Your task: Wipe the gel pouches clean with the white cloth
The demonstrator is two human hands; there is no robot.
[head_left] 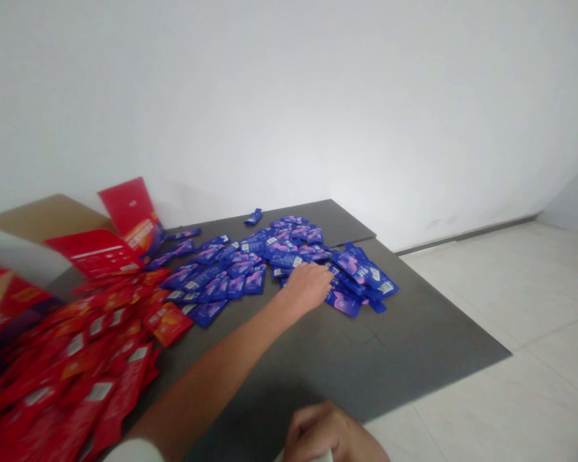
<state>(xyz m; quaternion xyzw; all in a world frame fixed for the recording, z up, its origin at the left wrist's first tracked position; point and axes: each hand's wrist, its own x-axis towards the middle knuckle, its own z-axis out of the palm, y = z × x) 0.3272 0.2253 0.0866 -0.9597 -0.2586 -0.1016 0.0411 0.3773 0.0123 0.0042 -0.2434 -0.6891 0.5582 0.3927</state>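
Observation:
My left hand (307, 287) lies on the near edge of a heap of blue and pink sachets (250, 269), its fingertips among them. Whether it grips one, I cannot tell. My right hand (328, 435) is low at the bottom edge of the view, over the dark grey table (366, 346), with its fingers curled. A bit of white shows beneath it, too cut off to name. To the left, a mass of red sachets (77, 359) spreads beside my left forearm and touches the blue heap's left side.
An open cardboard box (43, 218) with red printed flaps (130, 205) stands at the table's left end. One blue sachet (253, 217) lies apart near the far edge. Beyond the table's right edge is a pale tiled floor (510, 385), with a white wall (289, 96) behind.

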